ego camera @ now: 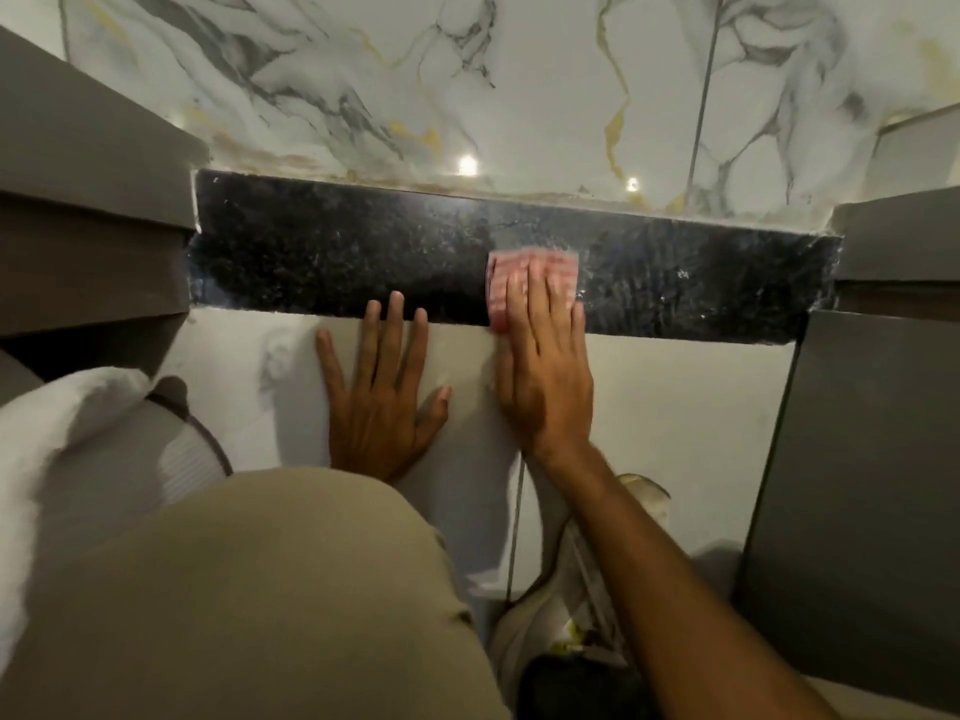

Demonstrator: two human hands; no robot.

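Note:
A black speckled stone threshold strip [337, 257] runs across the doorway between two grey door frames. On it lies a pink patterned cloth [563, 267], blurred as if in motion. My right hand [545, 366] lies flat with straight fingers pressing the cloth onto the strip. My left hand [384, 397] rests flat with spread fingers on the light floor tile [675, 407] just in front of the strip, its fingertips reaching the strip's near edge.
A grey door frame [88, 236] stands at the left and another grey door frame [893, 241] at the right. Marbled white tiles [467, 85] lie beyond the strip. My knee in beige trousers [234, 589] and a pale shoe [571, 589] are close below. A white bundle [47, 449] sits at the left.

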